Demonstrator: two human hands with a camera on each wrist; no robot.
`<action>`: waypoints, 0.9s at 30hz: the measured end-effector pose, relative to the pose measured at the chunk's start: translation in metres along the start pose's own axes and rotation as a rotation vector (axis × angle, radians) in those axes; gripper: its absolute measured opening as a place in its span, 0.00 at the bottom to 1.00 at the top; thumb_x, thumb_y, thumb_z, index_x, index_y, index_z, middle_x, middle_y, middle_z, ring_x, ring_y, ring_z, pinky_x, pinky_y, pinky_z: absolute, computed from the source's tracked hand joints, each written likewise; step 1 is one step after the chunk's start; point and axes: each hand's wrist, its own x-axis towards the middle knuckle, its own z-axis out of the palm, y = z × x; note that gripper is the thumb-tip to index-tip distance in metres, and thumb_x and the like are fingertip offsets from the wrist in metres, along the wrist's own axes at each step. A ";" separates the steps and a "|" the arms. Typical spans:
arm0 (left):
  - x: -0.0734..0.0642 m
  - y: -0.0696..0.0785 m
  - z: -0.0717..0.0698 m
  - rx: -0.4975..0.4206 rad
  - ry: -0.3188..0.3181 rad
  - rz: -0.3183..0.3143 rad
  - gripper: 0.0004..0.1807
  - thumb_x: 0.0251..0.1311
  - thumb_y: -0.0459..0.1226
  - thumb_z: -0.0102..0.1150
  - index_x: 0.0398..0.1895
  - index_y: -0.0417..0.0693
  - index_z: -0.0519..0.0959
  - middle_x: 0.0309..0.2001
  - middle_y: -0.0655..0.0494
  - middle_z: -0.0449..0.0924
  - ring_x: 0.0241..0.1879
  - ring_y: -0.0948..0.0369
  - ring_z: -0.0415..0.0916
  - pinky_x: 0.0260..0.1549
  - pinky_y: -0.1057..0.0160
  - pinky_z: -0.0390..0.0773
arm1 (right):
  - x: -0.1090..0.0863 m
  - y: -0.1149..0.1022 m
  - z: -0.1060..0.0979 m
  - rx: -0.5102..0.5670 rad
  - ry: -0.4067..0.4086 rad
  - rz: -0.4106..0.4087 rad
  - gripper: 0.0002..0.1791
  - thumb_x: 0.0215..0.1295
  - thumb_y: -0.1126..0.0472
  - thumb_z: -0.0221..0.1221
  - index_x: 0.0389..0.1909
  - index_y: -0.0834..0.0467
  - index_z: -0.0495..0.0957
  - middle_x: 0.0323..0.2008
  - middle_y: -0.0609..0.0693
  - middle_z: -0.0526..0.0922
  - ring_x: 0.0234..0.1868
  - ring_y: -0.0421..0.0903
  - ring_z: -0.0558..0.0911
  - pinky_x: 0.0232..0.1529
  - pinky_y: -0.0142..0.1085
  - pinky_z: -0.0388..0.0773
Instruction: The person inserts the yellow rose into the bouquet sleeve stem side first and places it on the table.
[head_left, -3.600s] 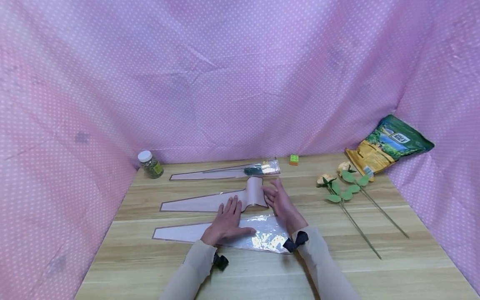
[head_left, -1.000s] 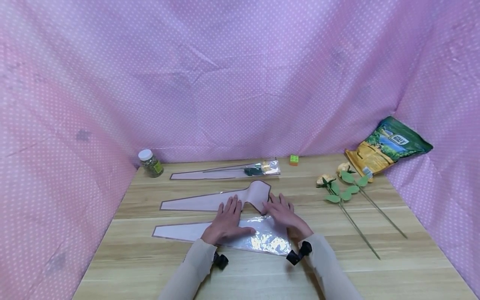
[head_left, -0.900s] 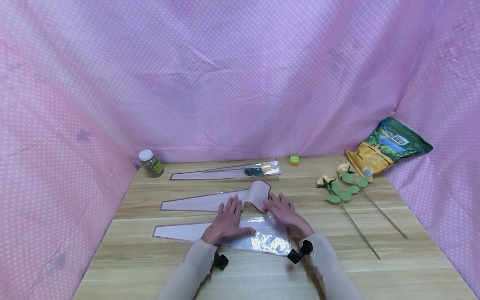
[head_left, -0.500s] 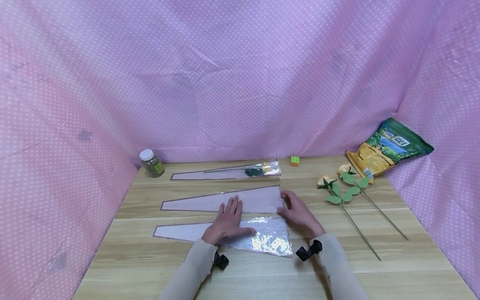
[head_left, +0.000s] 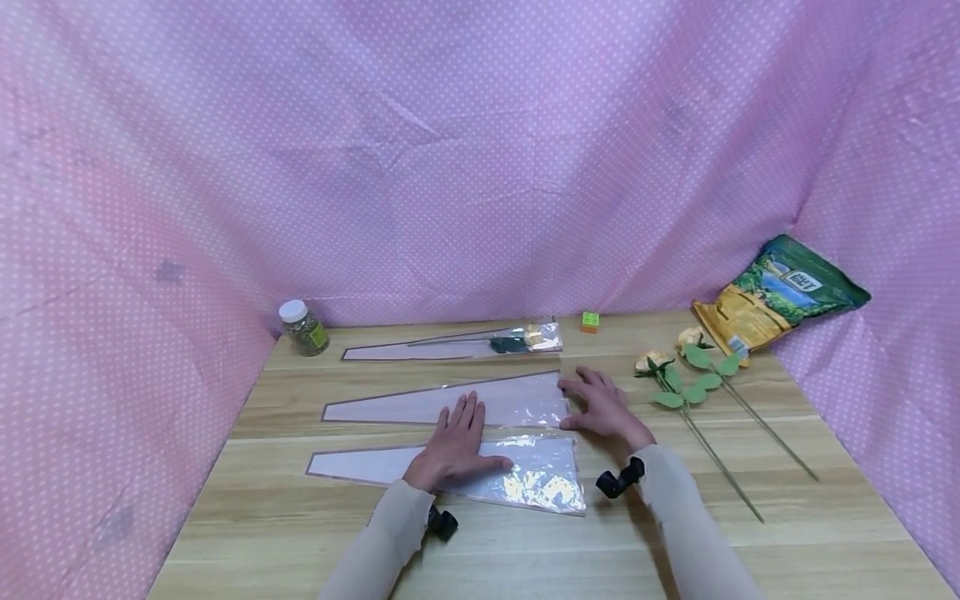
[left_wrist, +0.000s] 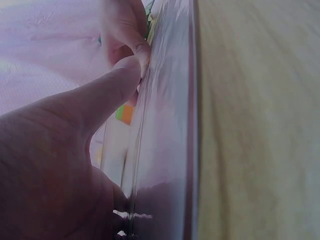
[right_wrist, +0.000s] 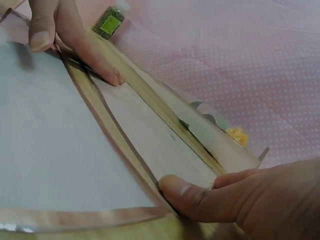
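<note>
White-lidded jar, toy block, green-yellow bag, dotted curtain.

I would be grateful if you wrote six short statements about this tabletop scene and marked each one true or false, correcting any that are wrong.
1. The right hand is at the wide end of the middle plastic sleeve. True.
2. Neither palm is facing down. False: the left hand lies palm down, reaching onto the middle plastic sleeve.
3. Two roses lie on the right side of the table. True.
4. A bag occupies the back left corner. False: a white-lidded jar is there.
5. The small block is green on top and orange below. True.
6. The backdrop is plain black. False: it is pink cloth with white dots.
</note>
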 end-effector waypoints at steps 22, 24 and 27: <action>0.003 -0.002 0.005 0.012 -0.007 -0.009 0.64 0.53 0.73 0.52 0.80 0.41 0.43 0.82 0.44 0.35 0.82 0.47 0.34 0.78 0.41 0.42 | 0.014 -0.012 0.018 0.055 0.177 0.139 0.47 0.60 0.40 0.66 0.73 0.61 0.60 0.72 0.66 0.65 0.72 0.69 0.61 0.68 0.67 0.55; 0.003 -0.003 0.005 0.010 -0.006 -0.007 0.64 0.54 0.73 0.52 0.80 0.41 0.43 0.82 0.44 0.35 0.82 0.47 0.34 0.78 0.41 0.42 | 0.016 -0.013 0.019 0.147 0.183 0.123 0.44 0.62 0.44 0.65 0.72 0.63 0.61 0.69 0.66 0.69 0.71 0.68 0.65 0.70 0.65 0.58; 0.003 -0.003 0.004 0.009 -0.003 -0.006 0.64 0.54 0.73 0.52 0.80 0.40 0.43 0.82 0.44 0.35 0.82 0.46 0.34 0.78 0.41 0.42 | 0.019 -0.014 0.020 0.324 0.170 0.117 0.40 0.65 0.50 0.64 0.72 0.64 0.61 0.63 0.67 0.76 0.66 0.65 0.74 0.69 0.59 0.66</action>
